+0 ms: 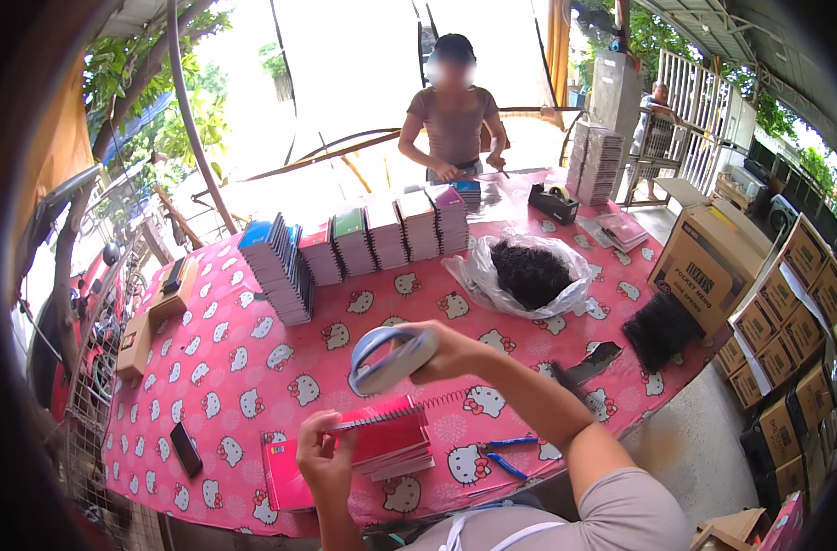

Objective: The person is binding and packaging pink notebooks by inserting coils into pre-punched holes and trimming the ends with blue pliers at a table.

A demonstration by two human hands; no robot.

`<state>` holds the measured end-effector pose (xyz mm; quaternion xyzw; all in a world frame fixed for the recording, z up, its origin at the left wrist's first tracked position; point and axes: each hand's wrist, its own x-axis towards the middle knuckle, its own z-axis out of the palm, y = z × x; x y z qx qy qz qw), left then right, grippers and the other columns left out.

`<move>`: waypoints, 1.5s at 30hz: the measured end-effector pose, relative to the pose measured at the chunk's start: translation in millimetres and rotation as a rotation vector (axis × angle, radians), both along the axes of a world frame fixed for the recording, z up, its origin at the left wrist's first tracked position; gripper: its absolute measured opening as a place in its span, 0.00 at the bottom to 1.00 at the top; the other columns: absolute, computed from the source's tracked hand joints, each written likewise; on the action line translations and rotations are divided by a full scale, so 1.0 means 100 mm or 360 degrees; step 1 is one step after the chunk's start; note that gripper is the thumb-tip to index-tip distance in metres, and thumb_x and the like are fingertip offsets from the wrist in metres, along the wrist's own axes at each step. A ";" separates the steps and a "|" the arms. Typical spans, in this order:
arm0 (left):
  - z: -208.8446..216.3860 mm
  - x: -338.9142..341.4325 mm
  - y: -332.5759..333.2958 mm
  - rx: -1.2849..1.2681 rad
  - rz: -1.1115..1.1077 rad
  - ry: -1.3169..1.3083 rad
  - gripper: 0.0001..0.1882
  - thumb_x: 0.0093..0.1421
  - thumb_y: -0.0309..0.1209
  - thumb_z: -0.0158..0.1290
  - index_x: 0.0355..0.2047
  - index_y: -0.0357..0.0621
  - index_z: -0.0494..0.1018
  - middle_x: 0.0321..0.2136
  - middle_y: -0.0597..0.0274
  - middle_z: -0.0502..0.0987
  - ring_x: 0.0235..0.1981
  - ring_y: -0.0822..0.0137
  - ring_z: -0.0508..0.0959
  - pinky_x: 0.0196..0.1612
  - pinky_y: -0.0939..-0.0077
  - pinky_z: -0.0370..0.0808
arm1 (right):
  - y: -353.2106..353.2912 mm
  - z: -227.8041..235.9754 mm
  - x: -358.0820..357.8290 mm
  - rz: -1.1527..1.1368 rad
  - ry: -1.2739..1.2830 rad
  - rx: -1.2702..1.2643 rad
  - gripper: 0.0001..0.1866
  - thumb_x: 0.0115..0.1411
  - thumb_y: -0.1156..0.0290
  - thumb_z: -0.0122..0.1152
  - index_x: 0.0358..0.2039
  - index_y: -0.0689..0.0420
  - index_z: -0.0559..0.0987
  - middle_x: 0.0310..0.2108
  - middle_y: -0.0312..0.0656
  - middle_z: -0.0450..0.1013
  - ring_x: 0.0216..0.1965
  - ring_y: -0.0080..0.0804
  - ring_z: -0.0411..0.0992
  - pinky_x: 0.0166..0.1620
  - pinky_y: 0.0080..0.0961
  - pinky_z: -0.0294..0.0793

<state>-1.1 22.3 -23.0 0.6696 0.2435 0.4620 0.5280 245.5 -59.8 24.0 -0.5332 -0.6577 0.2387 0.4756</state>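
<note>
My left hand [325,452] pinches the corner of a red-covered notebook [388,432], tilted up off the table at its spine edge. A thin dark spiral coil [448,397] sticks out to the right from that edge. Under and left of it lies another pink-red notebook or cover [286,473]. My right hand [446,353] is closed around a pale grey-blue, loop-shaped device [391,360], raised just above the notebook's spine. Its exact kind is unclear. Blue-handled pliers [510,456] lie on the table to the right of the notebook.
On the pink patterned tablecloth [244,404] stand several notebook stacks [349,237], a plastic bag of black coils [533,274], a tape dispenser [554,202] and a phone [186,450]. Black coils [662,331] lie beside a cardboard box [703,266]. Across the table stands a co-worker [453,124].
</note>
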 end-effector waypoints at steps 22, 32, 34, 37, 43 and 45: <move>-0.03 0.08 0.06 -0.0198 -0.0221 -0.0504 0.11 0.51 0.15 0.58 0.35 0.37 0.72 0.33 0.55 0.77 0.37 0.70 0.77 0.41 0.79 0.74 | -0.57 -1.97 0.37 -0.1296 -0.0868 -0.0697 0.23 0.52 0.68 0.61 0.47 0.57 0.68 0.47 0.49 0.68 0.50 0.50 0.67 0.46 0.42 0.71; 0.19 0.01 -0.24 0.1048 -0.0084 -0.0073 0.13 0.44 0.18 0.65 0.30 0.39 0.75 0.29 0.54 0.79 0.33 0.61 0.79 0.37 0.71 0.76 | -1.80 -2.29 -0.72 -0.1351 -0.1209 -0.0803 0.34 0.58 0.45 0.51 0.57 0.54 0.64 0.60 0.48 0.57 0.62 0.47 0.53 0.58 0.65 0.49; -0.07 0.09 -0.31 0.0907 -0.0088 0.0043 0.13 0.43 0.18 0.65 0.30 0.38 0.76 0.29 0.55 0.79 0.31 0.62 0.79 0.36 0.72 0.76 | -1.86 -2.21 -0.64 -0.1241 -0.0879 -0.1107 0.30 0.58 0.48 0.52 0.55 0.52 0.67 0.57 0.50 0.59 0.59 0.46 0.58 0.56 0.59 0.53; -0.02 0.25 -0.48 0.0404 0.0064 -0.0077 0.13 0.43 0.18 0.65 0.30 0.37 0.76 0.31 0.56 0.79 0.31 0.64 0.79 0.36 0.73 0.76 | -1.88 -2.22 -0.73 -0.1694 -0.1014 -0.1029 0.33 0.55 0.49 0.57 0.55 0.56 0.66 0.54 0.52 0.60 0.55 0.48 0.59 0.52 0.55 0.58; -0.14 0.05 -0.36 0.0746 -0.0046 -0.0025 0.13 0.44 0.17 0.64 0.32 0.36 0.76 0.32 0.53 0.79 0.33 0.65 0.79 0.37 0.76 0.76 | -1.89 -1.91 -1.01 -0.1568 -0.0891 -0.1076 0.30 0.55 0.56 0.60 0.53 0.62 0.67 0.45 0.50 0.64 0.46 0.48 0.63 0.49 0.44 0.63; -0.12 0.06 -0.37 0.0764 -0.0034 -0.0047 0.12 0.44 0.17 0.64 0.31 0.35 0.77 0.33 0.52 0.80 0.33 0.64 0.79 0.36 0.76 0.76 | -1.90 -1.79 -0.93 -0.1332 -0.0395 -0.0780 0.25 0.56 0.62 0.60 0.51 0.63 0.69 0.41 0.50 0.66 0.43 0.47 0.65 0.47 0.40 0.65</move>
